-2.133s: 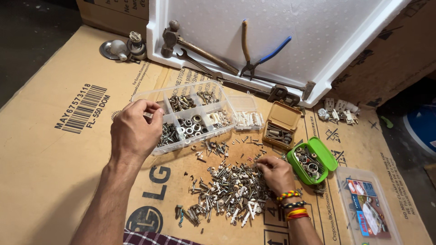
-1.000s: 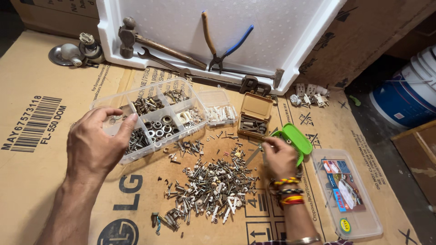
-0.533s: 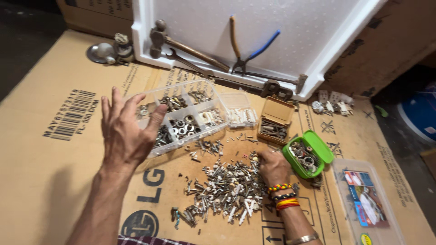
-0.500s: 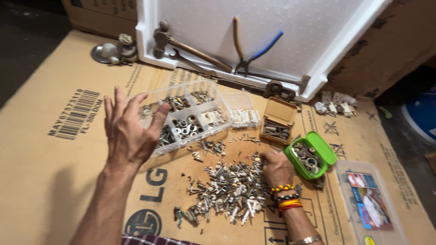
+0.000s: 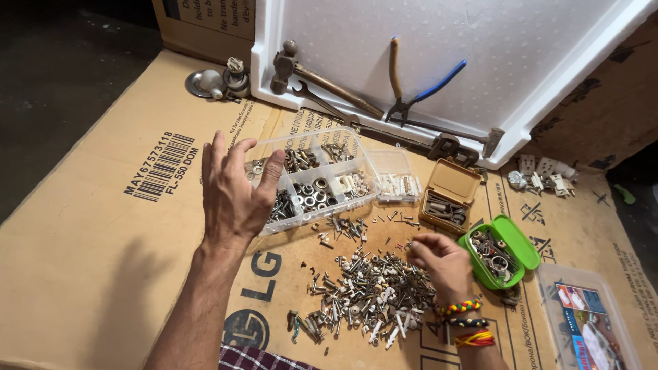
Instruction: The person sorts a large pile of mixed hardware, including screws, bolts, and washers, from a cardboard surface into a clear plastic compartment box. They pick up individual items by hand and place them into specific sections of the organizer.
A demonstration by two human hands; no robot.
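My left hand [image 5: 233, 195] hovers with fingers spread at the left end of a clear plastic divided organizer box [image 5: 322, 179] that holds nuts, washers and screws; it holds nothing. My right hand [image 5: 439, 264], with coloured bracelets on the wrist, rests curled at the right edge of a loose pile of screws and bolts [image 5: 363, 294] on flattened cardboard [image 5: 103, 233]. Its fingertips touch the pile; whether they pinch a piece is hidden. A green open box of metal parts [image 5: 499, 252] lies just right of that hand.
A small brown case of bits [image 5: 447, 199] and a clear lid with white plugs [image 5: 397, 181] lie behind the pile. A white foam tray [image 5: 548, 82] holds a hammer [image 5: 322, 75], wrench and blue-handled pliers [image 5: 418, 85]. A clear container [image 5: 589, 322] sits at the lower right; casters [image 5: 219, 79] far left.
My left hand has opened its fingers and pulled back from the organizer's left end. My right hand moved from the green box back to the pile's right edge.
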